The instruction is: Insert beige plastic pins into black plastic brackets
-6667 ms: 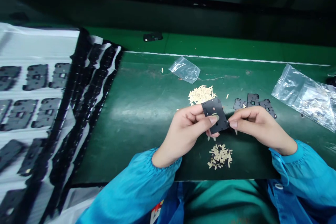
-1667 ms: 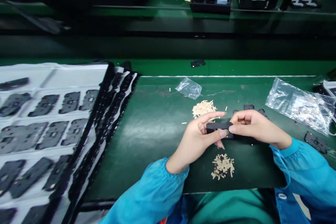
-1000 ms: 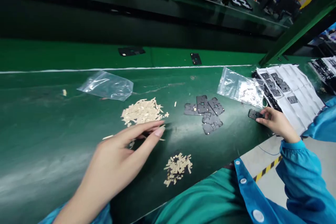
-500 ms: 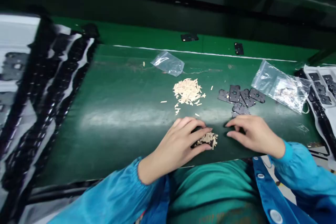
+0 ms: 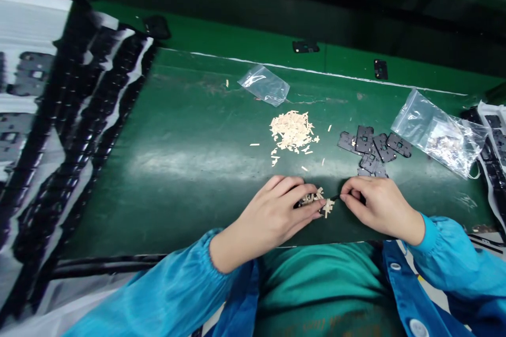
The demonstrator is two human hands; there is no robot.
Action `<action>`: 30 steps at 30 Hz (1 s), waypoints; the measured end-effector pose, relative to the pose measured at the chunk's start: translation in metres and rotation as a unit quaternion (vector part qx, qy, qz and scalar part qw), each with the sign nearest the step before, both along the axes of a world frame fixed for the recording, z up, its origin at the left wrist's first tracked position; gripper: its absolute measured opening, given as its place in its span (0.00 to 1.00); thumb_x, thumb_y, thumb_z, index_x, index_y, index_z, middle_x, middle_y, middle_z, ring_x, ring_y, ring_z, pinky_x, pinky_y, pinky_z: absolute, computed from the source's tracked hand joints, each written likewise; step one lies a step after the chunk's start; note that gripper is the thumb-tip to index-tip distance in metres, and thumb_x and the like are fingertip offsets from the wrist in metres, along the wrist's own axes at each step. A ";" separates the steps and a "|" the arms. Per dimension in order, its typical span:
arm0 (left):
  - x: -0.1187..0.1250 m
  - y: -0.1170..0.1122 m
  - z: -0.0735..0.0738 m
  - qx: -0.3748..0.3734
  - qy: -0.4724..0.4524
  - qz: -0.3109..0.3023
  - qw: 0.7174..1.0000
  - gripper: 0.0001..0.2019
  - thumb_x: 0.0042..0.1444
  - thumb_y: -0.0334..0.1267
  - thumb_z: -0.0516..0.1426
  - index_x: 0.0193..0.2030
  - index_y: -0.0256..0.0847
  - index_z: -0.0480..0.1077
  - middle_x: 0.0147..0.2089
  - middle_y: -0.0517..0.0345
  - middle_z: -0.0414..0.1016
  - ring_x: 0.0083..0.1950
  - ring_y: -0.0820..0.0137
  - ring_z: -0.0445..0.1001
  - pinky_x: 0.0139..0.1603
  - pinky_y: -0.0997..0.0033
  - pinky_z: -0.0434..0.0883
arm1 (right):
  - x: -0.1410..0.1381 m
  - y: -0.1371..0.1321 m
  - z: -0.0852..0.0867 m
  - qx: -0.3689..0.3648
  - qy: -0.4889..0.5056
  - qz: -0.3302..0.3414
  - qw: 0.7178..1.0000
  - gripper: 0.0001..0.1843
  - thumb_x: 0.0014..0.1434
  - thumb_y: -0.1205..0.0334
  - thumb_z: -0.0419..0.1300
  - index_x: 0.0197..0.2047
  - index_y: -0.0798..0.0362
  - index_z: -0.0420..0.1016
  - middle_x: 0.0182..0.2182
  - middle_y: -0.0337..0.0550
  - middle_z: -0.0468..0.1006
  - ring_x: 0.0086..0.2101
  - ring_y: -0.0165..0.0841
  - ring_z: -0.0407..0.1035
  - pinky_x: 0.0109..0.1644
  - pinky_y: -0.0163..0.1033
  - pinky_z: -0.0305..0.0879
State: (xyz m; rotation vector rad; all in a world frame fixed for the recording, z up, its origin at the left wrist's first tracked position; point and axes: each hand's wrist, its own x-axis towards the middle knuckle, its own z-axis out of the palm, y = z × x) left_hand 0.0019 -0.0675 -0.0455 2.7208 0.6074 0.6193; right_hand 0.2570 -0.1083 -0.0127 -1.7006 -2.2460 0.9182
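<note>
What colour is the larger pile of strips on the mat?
The pile is pale beige, clearest in the head view.

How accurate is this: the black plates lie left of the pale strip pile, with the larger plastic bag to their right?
Not quite: the head view shows the black plates lying right of the pale strip pile, not left of it. The larger plastic bag is to their right, as you said.
</note>
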 end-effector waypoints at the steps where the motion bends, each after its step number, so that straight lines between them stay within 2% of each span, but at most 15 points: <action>1: 0.000 -0.001 0.001 -0.005 -0.008 0.003 1.000 0.08 0.68 0.39 0.59 0.49 0.44 0.79 0.48 0.53 0.82 0.49 0.59 0.73 0.47 0.61 0.66 | 0.000 0.000 0.001 0.004 0.009 -0.005 1.000 0.07 0.66 0.65 0.57 0.39 0.52 0.77 0.26 0.38 0.75 0.29 0.32 0.70 0.35 0.37 0.58; 4: 0.002 -0.001 0.005 -0.013 -0.054 0.038 0.998 0.08 0.67 0.39 0.61 0.49 0.40 0.78 0.45 0.52 0.82 0.46 0.60 0.75 0.46 0.61 0.67 | -0.001 0.004 0.005 0.002 0.050 -0.027 0.998 0.06 0.64 0.66 0.58 0.38 0.52 0.77 0.25 0.36 0.72 0.27 0.30 0.66 0.34 0.37 0.58; 7: 0.003 0.013 0.016 0.045 -0.089 0.059 0.993 0.12 0.66 0.30 0.61 0.55 0.38 0.76 0.44 0.50 0.82 0.43 0.62 0.76 0.43 0.62 0.67 | -0.004 0.018 0.015 -0.063 0.145 -0.072 0.985 0.04 0.62 0.65 0.61 0.35 0.52 0.77 0.23 0.33 0.69 0.24 0.27 0.62 0.30 0.35 0.56; 10: 0.003 0.035 0.029 0.125 -0.089 0.020 0.988 0.13 0.64 0.27 0.60 0.54 0.41 0.76 0.45 0.51 0.83 0.42 0.63 0.78 0.42 0.62 0.66 | -0.009 0.043 0.027 -0.200 0.278 -0.103 0.934 0.07 0.59 0.59 0.65 0.32 0.53 0.76 0.22 0.33 0.69 0.23 0.26 0.60 0.28 0.34 0.56; 12: 0.004 0.048 0.036 0.135 -0.100 0.012 0.986 0.10 0.63 0.28 0.62 0.50 0.42 0.77 0.43 0.53 0.84 0.41 0.64 0.79 0.41 0.62 0.65 | -0.012 0.060 0.033 -0.266 0.330 -0.099 0.900 0.10 0.56 0.57 0.68 0.31 0.54 0.76 0.22 0.33 0.70 0.23 0.26 0.60 0.28 0.34 0.57; 13: 0.005 0.052 0.039 0.118 -0.111 0.020 0.987 0.08 0.63 0.29 0.63 0.47 0.42 0.78 0.42 0.54 0.84 0.40 0.65 0.79 0.42 0.62 0.66 | -0.013 0.068 0.036 -0.279 0.340 -0.096 0.893 0.11 0.55 0.56 0.69 0.30 0.54 0.76 0.21 0.33 0.70 0.23 0.25 0.60 0.28 0.34 0.57; 14: 0.006 0.056 0.042 0.082 -0.126 0.033 0.988 0.06 0.63 0.30 0.63 0.45 0.42 0.78 0.40 0.55 0.84 0.39 0.66 0.80 0.42 0.63 0.67 | -0.015 0.075 0.038 -0.277 0.344 -0.096 0.892 0.11 0.55 0.56 0.69 0.31 0.54 0.76 0.21 0.33 0.70 0.23 0.25 0.61 0.29 0.34 0.58; 16: 0.010 0.060 0.044 -0.044 -0.162 0.067 0.984 0.03 0.64 0.31 0.62 0.41 0.40 0.79 0.38 0.56 0.84 0.38 0.68 0.80 0.43 0.65 0.70 | -0.017 0.084 0.038 -0.234 0.342 -0.108 0.904 0.11 0.55 0.55 0.69 0.33 0.55 0.78 0.23 0.34 0.72 0.24 0.26 0.62 0.30 0.34 0.59; 19: 0.016 0.065 0.044 -0.264 -0.192 0.111 0.939 0.06 0.64 0.33 0.61 0.37 0.39 0.81 0.36 0.55 0.84 0.38 0.68 0.80 0.41 0.69 0.73 | -0.021 0.091 0.034 -0.154 0.303 -0.113 0.933 0.10 0.55 0.56 0.68 0.37 0.55 0.80 0.26 0.36 0.73 0.26 0.27 0.63 0.31 0.35 0.59; 21: 0.017 0.068 0.041 -0.355 -0.191 0.131 0.906 0.07 0.62 0.34 0.61 0.35 0.39 0.82 0.36 0.55 0.84 0.38 0.67 0.80 0.40 0.70 0.74 | -0.023 0.093 0.032 -0.129 0.268 -0.099 0.950 0.08 0.56 0.58 0.66 0.35 0.55 0.80 0.25 0.36 0.73 0.26 0.27 0.61 0.31 0.35 0.58; 26: 0.012 0.074 0.034 -0.465 -0.205 0.160 0.846 0.08 0.59 0.34 0.61 0.36 0.38 0.83 0.36 0.55 0.86 0.37 0.67 0.81 0.38 0.72 0.75 | -0.028 0.097 0.029 -0.130 0.237 -0.100 0.958 0.07 0.55 0.61 0.62 0.30 0.54 0.79 0.22 0.35 0.72 0.24 0.27 0.60 0.29 0.35 0.56; 30: 0.007 0.077 0.033 -0.502 -0.217 0.148 0.824 0.06 0.57 0.35 0.63 0.36 0.39 0.84 0.37 0.55 0.87 0.38 0.67 0.82 0.40 0.72 0.76 | -0.029 0.101 0.028 -0.161 0.255 -0.108 0.947 0.06 0.54 0.60 0.63 0.30 0.53 0.78 0.22 0.35 0.72 0.24 0.27 0.60 0.30 0.35 0.56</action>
